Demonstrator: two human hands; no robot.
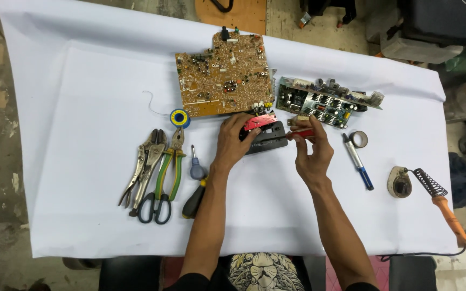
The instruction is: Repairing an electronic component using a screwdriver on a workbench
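Note:
My left hand (233,141) rests on a small black device (269,138) with a red part (259,122) on top, gripping its left end. My right hand (312,152) holds a red-handled tool (301,133), probably a screwdriver, with its tip at the device's right side. Just beyond the device lies a large brown circuit board (225,75). A smaller green circuit board (324,101) lies to its right.
On the white cloth (82,81): locking pliers (145,161), green-handled pliers (171,161), scissors (155,207), two screwdrivers (196,183) and a solder spool (179,117) at left. A blue pen-like tool (358,160), tape roll (358,139), soldering iron (440,199) and its stand (400,182) at right.

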